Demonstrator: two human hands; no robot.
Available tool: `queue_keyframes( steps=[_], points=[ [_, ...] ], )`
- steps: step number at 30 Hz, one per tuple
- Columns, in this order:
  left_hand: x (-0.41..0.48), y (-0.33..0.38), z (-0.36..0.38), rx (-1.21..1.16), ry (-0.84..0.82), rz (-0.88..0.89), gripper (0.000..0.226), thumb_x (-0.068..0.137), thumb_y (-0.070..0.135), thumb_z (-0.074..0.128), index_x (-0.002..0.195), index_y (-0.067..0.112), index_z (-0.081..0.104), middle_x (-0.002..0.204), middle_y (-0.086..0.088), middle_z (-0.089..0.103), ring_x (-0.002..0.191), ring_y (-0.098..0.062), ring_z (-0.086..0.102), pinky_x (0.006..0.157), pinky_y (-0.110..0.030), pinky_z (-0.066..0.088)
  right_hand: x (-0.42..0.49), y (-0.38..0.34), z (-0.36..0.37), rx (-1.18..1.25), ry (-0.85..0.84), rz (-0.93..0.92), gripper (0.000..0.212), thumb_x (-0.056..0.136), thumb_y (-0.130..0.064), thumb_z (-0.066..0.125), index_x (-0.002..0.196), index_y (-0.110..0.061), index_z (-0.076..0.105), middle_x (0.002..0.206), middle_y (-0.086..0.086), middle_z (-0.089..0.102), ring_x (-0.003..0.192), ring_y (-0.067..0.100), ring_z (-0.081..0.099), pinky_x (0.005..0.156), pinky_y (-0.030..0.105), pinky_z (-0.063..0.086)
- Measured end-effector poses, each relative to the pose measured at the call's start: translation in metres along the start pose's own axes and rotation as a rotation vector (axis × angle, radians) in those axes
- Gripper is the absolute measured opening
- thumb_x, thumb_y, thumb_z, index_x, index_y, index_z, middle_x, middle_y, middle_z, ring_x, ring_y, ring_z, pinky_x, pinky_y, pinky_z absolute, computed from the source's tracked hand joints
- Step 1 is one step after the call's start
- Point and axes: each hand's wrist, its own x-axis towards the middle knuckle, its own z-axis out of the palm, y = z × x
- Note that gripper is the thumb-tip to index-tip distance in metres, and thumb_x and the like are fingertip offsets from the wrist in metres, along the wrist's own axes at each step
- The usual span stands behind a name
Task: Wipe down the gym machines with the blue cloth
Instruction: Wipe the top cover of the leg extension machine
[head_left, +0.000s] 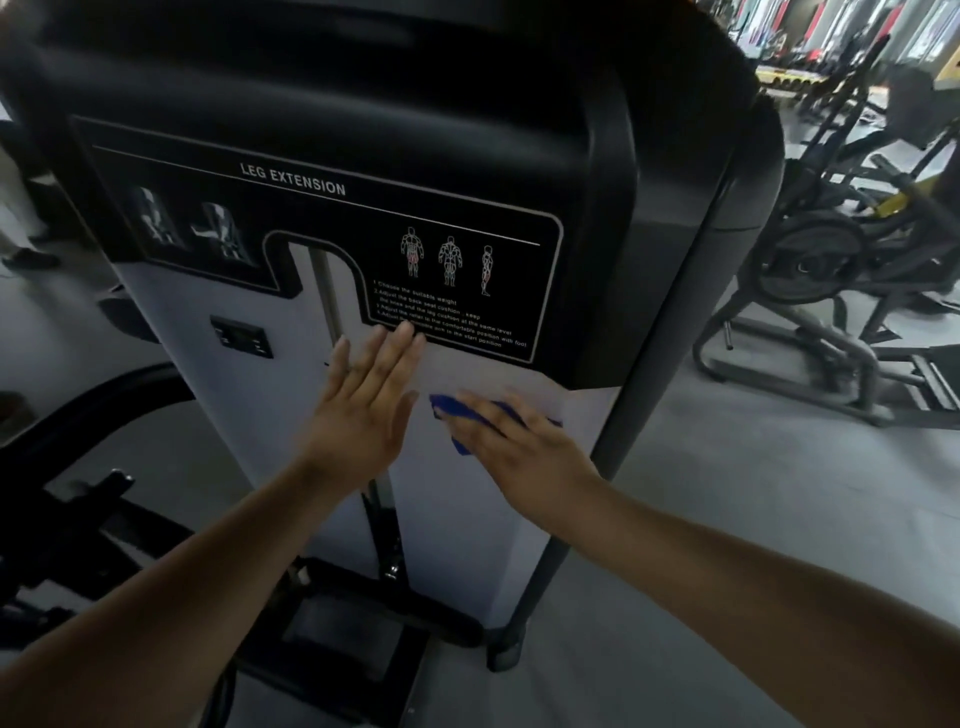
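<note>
Two bare forearms reach in from the near edge toward the leg extension machine (363, 78). The left hand (363, 410) lies flat and released against the machine's white panel (208, 415), fingers straight and together, their tips at the lower edge of the black instruction placard (322, 208). Just right of it, the right hand (524, 452) presses the blue cloth (449, 410) onto the same panel with fingers laid out over it rather than curled; the cloth shows past the fingertips and at the far side of the hand, though motion blur softens its outline. Below the hands, the panel runs down to a dark base (332, 634) on the grey floor (727, 519). Left of the hands a small black display (241, 338) sits in the panel, beside a vertical slot (324, 291). The placard reads "LEG EXTENSION" above muscle diagrams. Far right, other gym machines (831, 249) stand on the floor.
</note>
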Motion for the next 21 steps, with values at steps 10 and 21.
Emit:
queue_keyframes(
  steps=[10, 21],
  points=[
    [0.013, -0.059, -0.007, 0.052, 0.07, 0.195, 0.069, 0.115, 0.022, 0.053, 0.175, 0.019, 0.019, 0.183, 0.0, 0.016, 0.169, -0.022, 0.017, 0.134, -0.06, 0.015, 0.048, -0.026, 0.019, 0.084, -0.047, 0.016, 0.072, 0.106, -0.008, 0.045, 0.173, -0.013, 0.019, 0.181, -0.003, 0.017, 0.168, 0.018, 0.007, 0.135, 0.05, -0.011],
    [0.027, -0.085, -0.008, 0.016, 0.108, 0.253, 0.08, 0.107, 0.015, 0.065, 0.175, 0.021, 0.023, 0.183, 0.005, 0.014, 0.17, -0.022, 0.011, 0.134, -0.06, 0.012, 0.062, -0.071, 0.061, 0.064, -0.118, -0.052, 0.08, 0.107, -0.012, 0.047, 0.174, -0.015, 0.003, 0.182, -0.005, 0.01, 0.168, 0.017, 0.007, 0.137, 0.043, -0.001]
  ],
)
